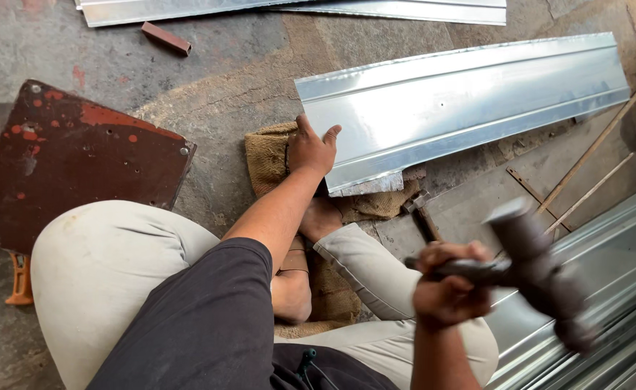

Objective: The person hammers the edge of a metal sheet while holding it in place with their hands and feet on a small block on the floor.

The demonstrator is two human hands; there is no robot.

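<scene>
Rough concrete floor (246, 79) is strewn with metal strips, thin rods (592, 170) and a rust-brown plate (79, 159), and a burlap pad (267, 155) is spread under the near end of a ribbed metal sheet (470, 101). That end is pinned flat by the left hand (309, 150), fingers spread on its corner, while a hammer (531, 271) is gripped in the closed right hand (448, 289), raised and blurred, well apart from the sheet. No dent or fold is seen at the held edge, so the hammering appears largely undone.

Even daylight, soft shadows; glare on metal sheet (462, 108); hammer (535, 271) and right hand (448, 289) motion-blurred.
</scene>
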